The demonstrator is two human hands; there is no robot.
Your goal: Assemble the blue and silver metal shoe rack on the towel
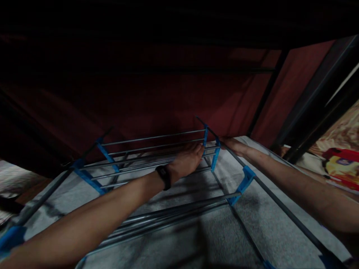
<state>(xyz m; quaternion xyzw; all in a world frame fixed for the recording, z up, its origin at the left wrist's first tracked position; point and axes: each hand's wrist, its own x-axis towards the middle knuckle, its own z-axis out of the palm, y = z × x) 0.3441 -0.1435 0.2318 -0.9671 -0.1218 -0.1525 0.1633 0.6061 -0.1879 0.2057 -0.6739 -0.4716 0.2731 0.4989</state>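
Observation:
A shoe rack (179, 209) of grey metal tubes and blue plastic connectors lies on a pale grey cloth. My left hand (188, 160), with a dark band on its wrist, reaches across the crossbars. Its fingers are closed at the right end of the bars, against a blue connector (215, 158). On the outer side of that connector, my right hand (231, 145) is closed at the right side pole (235, 157); its fingertips are partly hidden. Nearer to me, several tubes run to another blue connector (242, 185).
A dark red panel (168, 101) stands close behind the rack, with dark frame bars (269, 89) around it. The cloth (218, 239) spreads beneath. At the far right lies a red and yellow package (343, 166) beside a brown patterned surface (340, 127).

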